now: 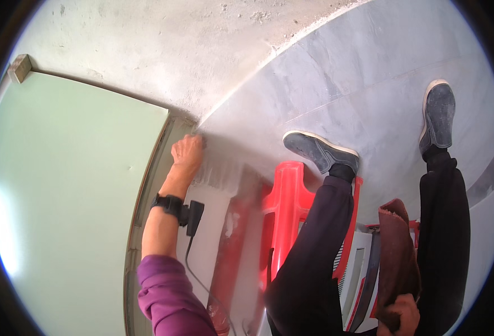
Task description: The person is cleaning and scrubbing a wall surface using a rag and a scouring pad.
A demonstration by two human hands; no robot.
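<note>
My left hand (188, 149) is closed in a fist low by the corner where the rough wall meets the floor, beside the frame of a pale green panel (83, 168). Whether its fingers hold anything is hidden. A black strap with a small black device (194, 217) and a cable is on the left forearm. At the lower right, my right hand (404, 313) grips the lower end of a folded dark red sheet (398, 252) with a rough cut edge, which lies between the legs.
A red plastic stool (287, 210) stands beside the bent leg. A white appliance (358, 256) with slots and red trim is partly visible behind the legs. A small block (19, 68) sits at the panel's upper corner. Grey shoes rest on the grey tiled floor (368, 105). Rough plaster wall (146, 42) runs above.
</note>
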